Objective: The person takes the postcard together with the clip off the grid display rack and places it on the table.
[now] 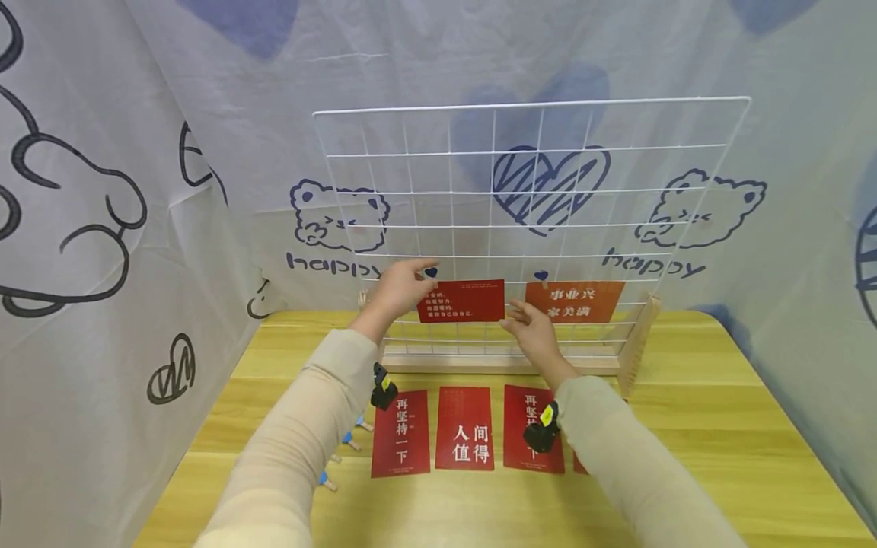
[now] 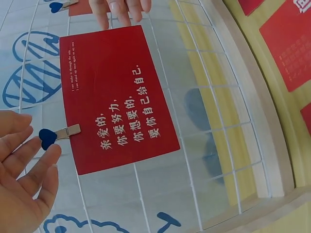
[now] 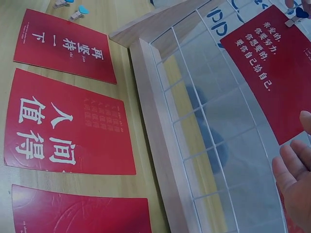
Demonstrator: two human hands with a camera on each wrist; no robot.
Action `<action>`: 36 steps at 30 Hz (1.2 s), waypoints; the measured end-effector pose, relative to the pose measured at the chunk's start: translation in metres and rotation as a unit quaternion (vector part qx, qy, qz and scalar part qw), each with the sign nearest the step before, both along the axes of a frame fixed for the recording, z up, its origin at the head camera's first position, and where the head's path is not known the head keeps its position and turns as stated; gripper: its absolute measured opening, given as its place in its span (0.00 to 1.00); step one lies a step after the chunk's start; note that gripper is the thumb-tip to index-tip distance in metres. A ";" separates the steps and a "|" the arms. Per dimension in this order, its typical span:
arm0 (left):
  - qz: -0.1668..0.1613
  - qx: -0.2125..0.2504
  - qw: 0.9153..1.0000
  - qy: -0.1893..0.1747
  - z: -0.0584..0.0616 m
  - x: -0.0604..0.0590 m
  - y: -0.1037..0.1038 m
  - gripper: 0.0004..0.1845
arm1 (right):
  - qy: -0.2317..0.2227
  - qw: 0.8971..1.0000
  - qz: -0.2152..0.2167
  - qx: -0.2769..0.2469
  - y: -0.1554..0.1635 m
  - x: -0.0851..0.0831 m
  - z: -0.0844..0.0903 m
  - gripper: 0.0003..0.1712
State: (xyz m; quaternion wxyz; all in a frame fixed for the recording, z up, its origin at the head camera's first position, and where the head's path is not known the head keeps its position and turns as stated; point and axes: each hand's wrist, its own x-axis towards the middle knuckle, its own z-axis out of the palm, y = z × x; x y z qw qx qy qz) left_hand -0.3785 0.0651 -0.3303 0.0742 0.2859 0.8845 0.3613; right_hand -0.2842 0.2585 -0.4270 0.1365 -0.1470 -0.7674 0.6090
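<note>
Bright, even indoor light; soft shadows, wide-angle bending at edges.

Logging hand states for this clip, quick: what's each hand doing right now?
Left hand: open, fingertips at the blue heart clip on the red card.
Right hand: open, fingertips at that card's edge, holding nothing.

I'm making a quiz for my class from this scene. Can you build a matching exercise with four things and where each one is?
Things:
1. red card
2. orange card
3. card reading 人间值得
4. blue-tipped clothespins

Places:
A. lying on the table in the row before the grid's wooden base
B. clipped on the wire grid, right of the other hanging card
C. on the table under the left forearm
D. clipped on the grid between the two hands

Pairs: 1-D, 2-B, 3-A, 4-C
</note>
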 end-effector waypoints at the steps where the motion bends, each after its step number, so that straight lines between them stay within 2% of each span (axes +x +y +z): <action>1: -0.004 -0.010 1.000 0.011 0.001 0.000 0.001 0.22 | 0.000 1.000 -0.001 0.003 -0.001 0.000 0.000 0.27; 6: -0.019 -0.062 0.996 0.058 0.004 -0.001 0.004 0.22 | 0.008 1.000 -0.005 0.003 -0.003 -0.001 0.003 0.26; 10: -0.028 -0.103 0.989 0.097 0.005 -0.001 0.005 0.23 | 0.006 1.000 -0.011 -0.002 -0.004 -0.003 0.005 0.26; 14: -0.035 -0.120 0.983 0.137 0.002 -0.002 0.005 0.23 | 0.005 1.000 -0.014 -0.003 -0.003 -0.006 0.004 0.26; 22: -0.022 -0.069 0.983 0.169 -0.008 -0.007 0.006 0.19 | 0.000 0.999 -0.030 0.025 -0.003 -0.012 0.001 0.21; 26: -0.011 -0.041 0.980 0.192 -0.012 -0.008 0.008 0.16 | 0.004 0.998 -0.044 0.033 -0.003 -0.013 0.001 0.19; 33: 0.003 0.000 0.974 0.226 -0.019 -0.012 0.012 0.12 | 0.046 0.996 -0.067 0.040 -0.003 -0.018 0.003 0.14; 36: 0.007 0.013 0.971 0.238 -0.021 -0.014 0.013 0.12 | 0.070 0.995 -0.069 0.021 -0.003 -0.020 0.003 0.12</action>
